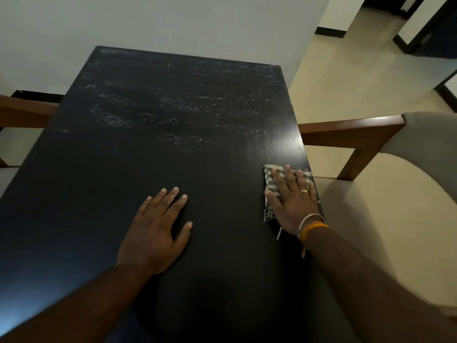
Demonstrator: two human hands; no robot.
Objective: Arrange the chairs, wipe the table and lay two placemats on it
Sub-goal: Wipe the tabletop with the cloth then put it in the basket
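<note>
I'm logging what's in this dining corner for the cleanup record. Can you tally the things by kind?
Tables: 1, the dark table.
Chairs: 2, the right chair and the left chair, only partly in view.
Cloths: 1, a striped cloth under the flat right hand; the left hand rests on the table.
Placemats: 0 in view.
Total: 4

Dim indoor shot, wide-angle, mostly sharp.
Soft glare patch on the dark table [173, 144] near its right edge, just beyond the cloth [272, 177]; bluish sheen along the near left edge. Pale smears catch light across the far half. Faint shadow under the left hand [153, 231]. Floor [346, 78] and wall [173, 21] brighter than the tabletop. Straight edges bow toward the frame corners; forearms at the bottom look soft.
</note>
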